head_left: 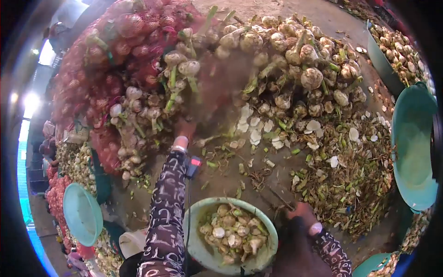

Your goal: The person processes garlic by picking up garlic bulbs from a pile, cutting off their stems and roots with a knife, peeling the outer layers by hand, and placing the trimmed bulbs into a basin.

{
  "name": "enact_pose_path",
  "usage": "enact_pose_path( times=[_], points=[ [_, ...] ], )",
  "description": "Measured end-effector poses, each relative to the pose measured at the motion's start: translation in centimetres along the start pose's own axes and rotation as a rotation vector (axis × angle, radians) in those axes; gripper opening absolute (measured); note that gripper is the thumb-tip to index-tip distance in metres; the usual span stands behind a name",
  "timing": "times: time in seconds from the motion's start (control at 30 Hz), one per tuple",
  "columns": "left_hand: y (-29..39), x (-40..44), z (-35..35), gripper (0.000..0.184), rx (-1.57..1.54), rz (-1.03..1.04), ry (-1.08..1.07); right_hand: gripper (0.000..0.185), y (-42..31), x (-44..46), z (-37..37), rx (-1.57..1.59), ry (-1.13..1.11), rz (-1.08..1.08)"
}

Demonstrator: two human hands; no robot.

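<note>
My left hand (185, 128) reaches forward to the heap of garlic bulbs (310, 78), near bulbs with green stalks. A blur covers the area in front of it, so its fingers and anything in them cannot be made out. Low on the right, my right hand (302, 214) is closed round a knife (279, 198), its thin dark blade pointing up and left. Between my forearms stands a pale green basin (272, 226) with trimmed garlic bulbs (233, 231) inside.
Red mesh sacks (124, 51) of garlic rise at the left. Cut roots and stalks (341, 184) cover the floor at right, beside a large green tub (415, 147). Another green basin (83, 214) stands at lower left. People are at work along the left edge.
</note>
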State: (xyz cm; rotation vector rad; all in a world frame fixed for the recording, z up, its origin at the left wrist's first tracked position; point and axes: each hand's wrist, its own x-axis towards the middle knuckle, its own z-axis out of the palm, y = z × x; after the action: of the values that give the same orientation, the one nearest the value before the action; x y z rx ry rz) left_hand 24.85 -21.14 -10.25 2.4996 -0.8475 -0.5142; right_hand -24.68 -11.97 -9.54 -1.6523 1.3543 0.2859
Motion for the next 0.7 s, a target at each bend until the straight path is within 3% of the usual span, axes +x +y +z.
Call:
enact_pose_path(
  times=[0.07, 0.13, 0.2, 0.3, 0.33, 0.4, 0.47, 0.5, 0.53, 0.6, 0.67, 0.7],
  points=[
    [-3.2, 4.7, 3.5, 0.076, 0.145, -0.022, -0.062, 0.043, -1.1, -1.0, -1.3, 0.034, -0.013, -0.111],
    [-6.6, 7.6, 7.6, 0.079, 0.239, -0.016, -0.139, 0.041, -2.3, -1.5, -2.4, -0.058, -0.032, -0.03],
    [-9.6, 8.9, 10.4, 0.082, 0.271, 0.021, -0.192, 0.042, -3.6, -1.9, -3.3, 0.06, 0.04, -0.045],
    [-4.4, 2.8, 5.6, 0.077, 0.357, 0.001, -0.163, 0.041, -3.5, -1.1, -3.8, -0.128, -0.011, 0.076],
    [-1.9, -1.5, 3.5, 0.072, 0.368, 0.07, -0.253, 0.041, -3.2, -1.0, -3.7, -0.118, -0.017, 0.068],
    [-1.8, -6.8, 2.9, 0.069, 0.387, 0.139, -0.347, 0.041, -2.0, -0.6, -3.1, -0.114, 0.016, -0.254],
    [-4.1, -9.9, 4.4, 0.068, -0.117, 0.703, -0.216, 0.036, -1.5, 0.2, -2.1, -0.113, -0.008, -0.165],
    [-4.9, -11.2, 4.5, 0.068, -0.114, 0.7, -0.228, 0.034, -3.0, 0.1, -2.7, 0.049, 0.037, -0.195],
    [-5.7, -12.3, 4.3, 0.065, -0.442, 0.225, -0.579, 0.031, -4.5, -0.1, -3.3, 0.213, 0.084, -0.222],
    [-4.3, -15.5, 3.1, 0.061, -0.733, -0.291, -0.899, 0.033, -6.8, -0.6, -4.3, 0.198, 0.137, -0.301],
    [3.6, -21.4, -0.6, 0.056, -0.88, 0.262, -0.776, 0.035, -9.3, -1.6, -5.6, 0.187, 0.204, -0.383],
    [5.8, -23.4, -2.0, 0.054, -0.843, 0.206, -0.74, 0.034, -10.8, -2.4, -6.5, 0.111, 0.204, -0.432]
  ],
)
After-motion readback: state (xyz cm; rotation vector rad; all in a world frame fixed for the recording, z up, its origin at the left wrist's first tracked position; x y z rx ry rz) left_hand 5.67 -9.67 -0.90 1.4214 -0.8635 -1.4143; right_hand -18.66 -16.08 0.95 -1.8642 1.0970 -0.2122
